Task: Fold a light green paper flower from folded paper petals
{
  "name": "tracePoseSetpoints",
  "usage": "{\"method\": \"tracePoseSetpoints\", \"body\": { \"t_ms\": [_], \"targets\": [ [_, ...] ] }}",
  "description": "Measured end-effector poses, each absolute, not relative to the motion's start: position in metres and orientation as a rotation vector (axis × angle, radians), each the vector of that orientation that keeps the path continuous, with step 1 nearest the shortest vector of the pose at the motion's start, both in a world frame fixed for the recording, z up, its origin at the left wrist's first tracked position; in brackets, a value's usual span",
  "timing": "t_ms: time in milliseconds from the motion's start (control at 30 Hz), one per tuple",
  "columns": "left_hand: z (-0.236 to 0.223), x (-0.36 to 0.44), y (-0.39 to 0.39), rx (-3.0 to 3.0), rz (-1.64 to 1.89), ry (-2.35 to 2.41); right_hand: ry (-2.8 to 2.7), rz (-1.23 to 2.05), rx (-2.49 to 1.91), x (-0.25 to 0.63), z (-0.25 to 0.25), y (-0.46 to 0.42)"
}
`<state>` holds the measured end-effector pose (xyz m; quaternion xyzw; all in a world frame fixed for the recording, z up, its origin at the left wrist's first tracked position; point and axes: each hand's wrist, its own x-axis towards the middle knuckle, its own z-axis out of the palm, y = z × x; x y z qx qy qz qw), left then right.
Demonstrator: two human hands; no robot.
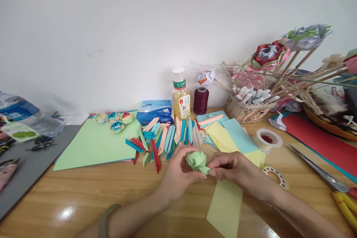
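Note:
A light green folded paper flower (196,160) is held between my two hands above the wooden table. My left hand (180,171) curves around its left side, with the thumb below and the fingers behind. With thumb and forefinger, my right hand (230,167) pinches the flower's lower right tip. Under my right hand lies a pale yellow paper sheet (225,206). Just beyond the hands is a heap of folded paper strips (164,137) in blue, red, green and peach. Several small finished paper flowers (116,127) rest on green paper sheets (95,148) to the left.
At the back stand a tissue pack (154,111), a drink bottle (181,95) and a thread spool (200,100). A basket (242,111) of paper flowers is at the right, near tape (267,139) and scissors (318,169). Yellow and blue paper (234,134) lies behind my right hand.

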<state>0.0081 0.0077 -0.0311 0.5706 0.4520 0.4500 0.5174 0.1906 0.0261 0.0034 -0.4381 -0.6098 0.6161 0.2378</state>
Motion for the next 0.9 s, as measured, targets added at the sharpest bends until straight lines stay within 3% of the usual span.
{"method": "tracePoseSetpoints", "body": {
  "t_ms": [667, 900],
  "targets": [
    [-0.0331, 0.011, 0.007, 1.394, 1.109, 1.103, -1.622, 1.613, -1.307, 0.1851, -0.007, 0.0234],
    [-0.0344, 0.0083, 0.0088, 1.357, 1.092, 1.074, -1.72, 1.628, -1.114, 0.1901, -0.0019, 0.0253]
  ]
}}
